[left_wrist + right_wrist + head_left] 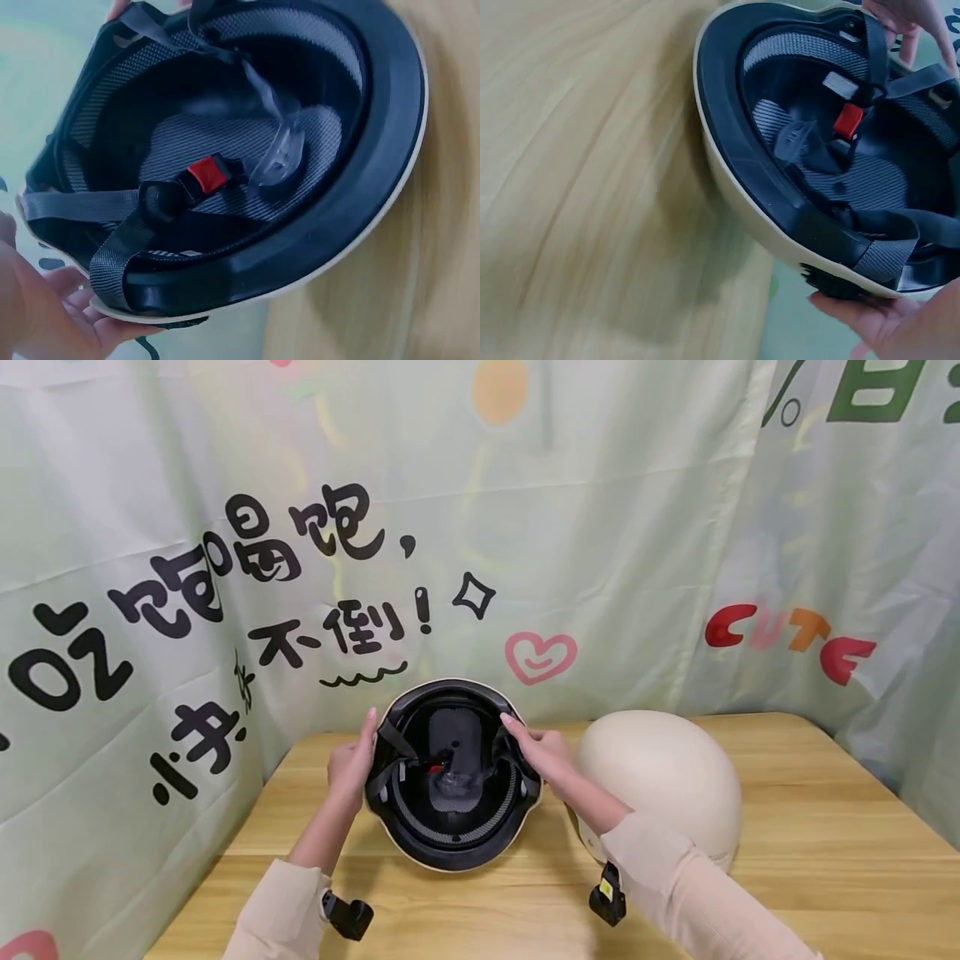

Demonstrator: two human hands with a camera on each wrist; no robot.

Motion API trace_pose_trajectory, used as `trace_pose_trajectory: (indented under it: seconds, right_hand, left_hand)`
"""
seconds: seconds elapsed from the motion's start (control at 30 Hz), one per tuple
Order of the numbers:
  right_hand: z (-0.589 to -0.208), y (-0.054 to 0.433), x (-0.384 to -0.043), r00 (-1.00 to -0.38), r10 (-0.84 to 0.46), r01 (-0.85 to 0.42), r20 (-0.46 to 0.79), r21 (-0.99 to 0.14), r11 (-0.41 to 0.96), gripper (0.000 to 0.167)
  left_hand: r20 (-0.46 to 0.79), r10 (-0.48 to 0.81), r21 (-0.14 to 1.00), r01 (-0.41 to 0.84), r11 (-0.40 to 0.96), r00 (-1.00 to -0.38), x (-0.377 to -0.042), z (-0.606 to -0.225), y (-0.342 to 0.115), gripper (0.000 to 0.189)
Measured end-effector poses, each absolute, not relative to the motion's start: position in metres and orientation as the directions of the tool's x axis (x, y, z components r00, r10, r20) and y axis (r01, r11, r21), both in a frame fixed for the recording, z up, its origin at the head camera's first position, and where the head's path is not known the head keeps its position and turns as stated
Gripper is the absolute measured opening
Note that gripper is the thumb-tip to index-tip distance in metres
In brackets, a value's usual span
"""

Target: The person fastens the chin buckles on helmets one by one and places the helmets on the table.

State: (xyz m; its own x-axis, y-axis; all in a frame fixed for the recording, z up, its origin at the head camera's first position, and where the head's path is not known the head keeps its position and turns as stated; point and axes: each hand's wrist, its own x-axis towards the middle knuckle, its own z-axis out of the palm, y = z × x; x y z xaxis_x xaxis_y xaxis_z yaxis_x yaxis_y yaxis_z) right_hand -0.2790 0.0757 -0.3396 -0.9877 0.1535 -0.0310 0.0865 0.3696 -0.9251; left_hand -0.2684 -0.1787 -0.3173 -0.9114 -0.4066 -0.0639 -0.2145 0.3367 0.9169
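Observation:
A cream helmet (pixel 453 858) is held up over the table, its black lined inside turned to the head camera. My left hand (pixel 352 766) grips its left rim, thumb up along the edge. On the opposite rim my right hand (pixel 545 753) holds on, thumb laid over the edge. Inside hang dark chin straps (pixel 82 205) with a red buckle (pixel 208 174) and a clear plastic piece (pixel 280 156). In the right wrist view the right fingers are by a black part (pixel 832 283) on the outer shell.
A second cream helmet (pixel 656 777) sits dome up on the wooden table (pixel 810 827), just right of my right forearm and partly behind it. A printed curtain (pixel 622 568) hangs along the table's back and left edges. Small black cameras (pixel 348 916) are strapped at both wrists.

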Motion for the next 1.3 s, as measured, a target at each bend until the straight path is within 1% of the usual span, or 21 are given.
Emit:
trace_pose_trajectory:
  seconds: [0.13,0.33,0.43,0.5,0.57,0.7,0.97,1.03,1.17,1.3]
  right_hand:
    - [-0.343,0.076,-0.280,-0.992,0.120,0.023,0.023,-0.930,0.366,0.056]
    - [-0.353,0.078,-0.283,-0.993,0.083,-0.057,0.087,-0.947,0.316,0.060]
    - [-0.358,0.079,-0.283,-0.988,0.068,-0.112,0.138,-0.949,0.296,0.060]
    - [-0.360,0.080,-0.283,-0.986,0.060,-0.136,0.158,-0.952,0.273,0.060]
    - [-0.363,0.079,-0.283,-0.981,0.052,-0.168,0.185,-0.956,0.242,0.061]
    - [-0.367,0.076,-0.283,-0.971,0.055,-0.219,0.231,-0.961,0.168,0.062]
    - [-0.373,0.068,-0.281,-0.947,0.027,-0.318,0.320,-0.946,0.066,0.063]
    - [-0.375,0.066,-0.282,-0.937,0.027,-0.345,0.347,-0.936,0.068,0.065]
    - [-0.378,0.065,-0.283,-0.922,0.014,-0.383,0.387,-0.916,0.118,0.069]
    - [-0.376,0.068,-0.278,-0.911,-0.060,-0.412,0.407,-0.896,0.166,0.074]
  left_hand:
    - [0.014,-0.449,0.955,-0.122,0.271,-0.893,-0.267,-0.325,-0.179,0.066]
    - [0.078,-0.471,0.978,-0.025,0.208,-0.879,-0.266,-0.331,-0.180,0.059]
    - [0.092,-0.474,0.984,0.006,0.179,-0.876,-0.265,-0.332,-0.180,0.052]
    - [0.109,-0.451,0.987,0.041,0.156,-0.886,-0.265,-0.333,-0.180,0.045]
    - [0.137,-0.420,0.987,0.086,0.138,-0.897,-0.265,-0.334,-0.180,0.046]
    - [0.188,-0.354,0.982,0.166,0.091,-0.916,-0.266,-0.337,-0.182,0.055]
    - [0.256,-0.389,0.961,0.278,0.000,-0.885,-0.269,-0.346,-0.186,0.052]
    - [0.258,-0.402,0.955,0.295,-0.032,-0.879,-0.270,-0.348,-0.187,0.051]
    - [0.245,-0.433,0.941,0.320,-0.110,-0.868,-0.272,-0.351,-0.188,0.052]
    - [0.234,-0.450,0.933,0.329,-0.145,-0.862,-0.272,-0.354,-0.189,0.053]
